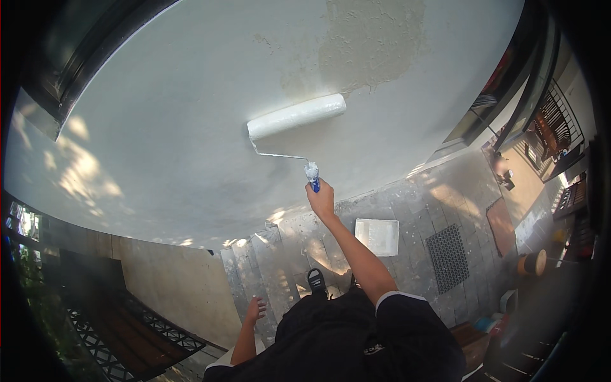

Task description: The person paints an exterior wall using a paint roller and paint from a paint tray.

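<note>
My right hand (322, 200) is closed round the blue and white handle of a paint roller (296, 116). Its white, paint-coated sleeve lies against the wall (191, 121), tilted up toward the right, just below a bare grey-beige patch (372, 44) where the surface looks rough. A thin wire frame joins the sleeve to the handle. My left hand (256, 309) hangs low beside my body, holding nothing, its fingers loosely apart. On the floor to the right of my right forearm sits a white paint tray (377, 237).
Grey paving (414, 210) with paint specks lies under my feet. A dark perforated mat (447, 258) is right of the tray. A dark metal-and-wood bench (137, 334) stands at lower left. Dark window frames border the wall on both sides; a round wooden stool (532, 262) is far right.
</note>
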The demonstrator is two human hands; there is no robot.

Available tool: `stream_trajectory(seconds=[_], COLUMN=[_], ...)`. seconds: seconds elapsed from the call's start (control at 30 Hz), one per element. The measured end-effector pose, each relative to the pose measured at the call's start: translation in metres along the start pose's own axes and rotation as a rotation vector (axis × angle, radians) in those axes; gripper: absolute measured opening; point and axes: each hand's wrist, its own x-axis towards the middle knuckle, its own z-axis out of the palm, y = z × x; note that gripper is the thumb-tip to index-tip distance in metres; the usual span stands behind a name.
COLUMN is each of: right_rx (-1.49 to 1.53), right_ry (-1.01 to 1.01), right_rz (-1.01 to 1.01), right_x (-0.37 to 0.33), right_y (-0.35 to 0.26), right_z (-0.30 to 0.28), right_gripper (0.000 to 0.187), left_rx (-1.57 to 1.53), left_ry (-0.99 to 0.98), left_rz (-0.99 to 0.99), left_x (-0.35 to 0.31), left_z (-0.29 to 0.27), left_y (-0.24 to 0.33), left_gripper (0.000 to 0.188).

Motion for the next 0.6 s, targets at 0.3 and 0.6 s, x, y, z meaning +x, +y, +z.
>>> stream_trajectory(seconds=[0.3, 0.6], right_rx=[0.003, -0.119], right_ry=[-0.037, -0.034], right_rz=[-0.136, -0.015], right_x=[0.060, 0.025], right_y=[-0.091, 0.013], right_z=[-0.028, -0.056], right_gripper=[0.019, 0.019], left_rx=[0.012, 0.003], left_ry=[-0.006, -0.025], left_rz=[0.029, 0.024], left_x=[0.003, -0.013], left_z=[0.013, 0.032], left_y=[0.024, 0.021], left_gripper=[0.058, 0.056])
